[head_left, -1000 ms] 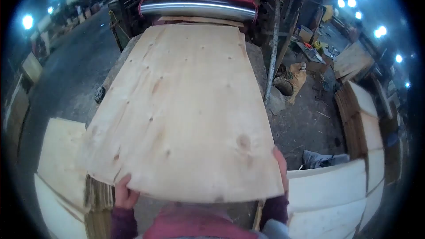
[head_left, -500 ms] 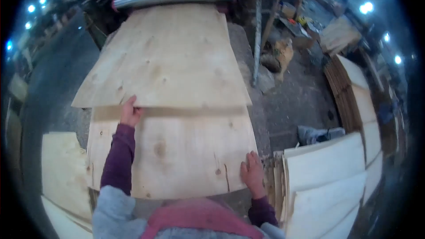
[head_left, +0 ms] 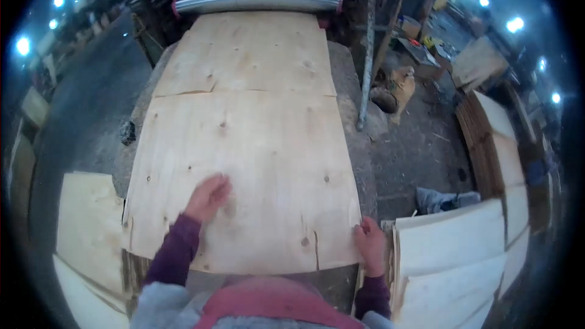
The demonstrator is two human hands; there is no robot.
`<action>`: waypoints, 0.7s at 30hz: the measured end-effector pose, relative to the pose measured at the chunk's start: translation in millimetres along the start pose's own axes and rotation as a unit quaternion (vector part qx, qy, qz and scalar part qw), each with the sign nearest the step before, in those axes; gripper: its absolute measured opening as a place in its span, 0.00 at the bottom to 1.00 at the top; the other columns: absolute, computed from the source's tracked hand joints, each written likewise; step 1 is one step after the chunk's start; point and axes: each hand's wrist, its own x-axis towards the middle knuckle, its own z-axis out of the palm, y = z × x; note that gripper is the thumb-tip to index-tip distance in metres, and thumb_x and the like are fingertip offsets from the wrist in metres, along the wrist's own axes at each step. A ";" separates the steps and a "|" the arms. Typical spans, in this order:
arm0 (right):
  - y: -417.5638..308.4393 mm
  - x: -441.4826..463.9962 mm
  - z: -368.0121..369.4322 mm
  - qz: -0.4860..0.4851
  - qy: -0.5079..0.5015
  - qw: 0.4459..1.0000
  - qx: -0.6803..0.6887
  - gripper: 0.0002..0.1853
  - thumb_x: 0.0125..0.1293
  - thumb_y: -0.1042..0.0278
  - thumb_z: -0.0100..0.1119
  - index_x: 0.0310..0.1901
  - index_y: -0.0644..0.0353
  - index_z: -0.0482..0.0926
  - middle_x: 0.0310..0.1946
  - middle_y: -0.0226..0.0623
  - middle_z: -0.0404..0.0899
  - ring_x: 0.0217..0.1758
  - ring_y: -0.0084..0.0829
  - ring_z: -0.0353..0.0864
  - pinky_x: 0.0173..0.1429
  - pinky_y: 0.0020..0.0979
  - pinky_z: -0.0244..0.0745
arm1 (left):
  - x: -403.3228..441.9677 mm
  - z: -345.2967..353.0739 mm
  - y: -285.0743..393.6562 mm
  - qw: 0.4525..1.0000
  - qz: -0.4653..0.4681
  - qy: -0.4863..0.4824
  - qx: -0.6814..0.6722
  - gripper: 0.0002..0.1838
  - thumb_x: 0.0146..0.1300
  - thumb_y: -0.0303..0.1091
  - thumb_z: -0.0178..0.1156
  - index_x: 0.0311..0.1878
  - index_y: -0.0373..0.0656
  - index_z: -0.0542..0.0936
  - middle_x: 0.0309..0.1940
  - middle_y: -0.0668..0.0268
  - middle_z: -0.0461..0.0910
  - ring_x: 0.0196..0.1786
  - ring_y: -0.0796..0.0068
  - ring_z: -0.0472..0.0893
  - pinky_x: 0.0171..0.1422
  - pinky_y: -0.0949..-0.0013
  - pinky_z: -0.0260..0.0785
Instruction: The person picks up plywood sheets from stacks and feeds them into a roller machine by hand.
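Observation:
A pale wood veneer sheet point(head_left: 268, 164) with small knots lies on the bench in front of me. Above its lower left part is my left hand point(head_left: 210, 197), slightly blurred, fingers apart and nothing held. At the sheet's lower right edge, my right hand point(head_left: 370, 245) has its fingers bent, and they appear to pinch that edge; their undersides are hidden. Farther up, another veneer sheet point(head_left: 256, 55) reaches to a metal roller point(head_left: 259, 1) in a red-framed machine. The two sheets meet or slightly overlap along a line across the bench.
Stacks of veneer stand close by on the left point(head_left: 88, 225) and on the right point(head_left: 454, 237). An upright pole point(head_left: 367, 55) rises beside the bench's right side. A taller wood stack point(head_left: 487, 140) and a torn sack point(head_left: 399, 94) are farther right.
The upper sheet has moved away from me toward the roller, uncovering more of the lower sheet. My left hand has let go of its edge and come back nearer me. My right hand's fingers have bent.

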 end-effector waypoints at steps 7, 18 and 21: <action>-84.7 48.3 -54.1 0.059 -0.241 0.865 0.436 0.19 0.65 0.65 0.57 0.54 0.67 0.77 0.42 0.33 0.82 0.41 0.23 0.81 0.46 0.27 0.76 | -201.7 -1.9 -74.1 0.984 -0.097 -0.041 -0.143 0.30 0.71 0.51 0.53 0.68 0.41 0.67 0.65 0.51 0.71 0.65 0.49 0.73 0.64 0.51 0.69; -67.9 9.3 -37.5 0.025 -0.138 0.789 0.598 0.20 0.65 0.61 0.52 0.53 0.65 0.76 0.45 0.41 0.80 0.48 0.31 0.81 0.53 0.31 0.77 | -219.5 12.6 -44.5 0.941 0.192 0.099 -0.261 0.25 0.71 0.37 0.51 0.69 0.42 0.63 0.65 0.55 0.71 0.66 0.56 0.73 0.71 0.50 0.64; -40.6 20.1 -17.3 0.086 -0.163 0.794 0.580 0.20 0.65 0.59 0.53 0.52 0.63 0.76 0.43 0.37 0.80 0.47 0.29 0.81 0.53 0.30 0.77 | -219.6 28.6 -34.8 0.962 0.163 0.113 -0.187 0.25 0.70 0.31 0.51 0.69 0.42 0.63 0.65 0.57 0.71 0.66 0.57 0.73 0.71 0.50 0.65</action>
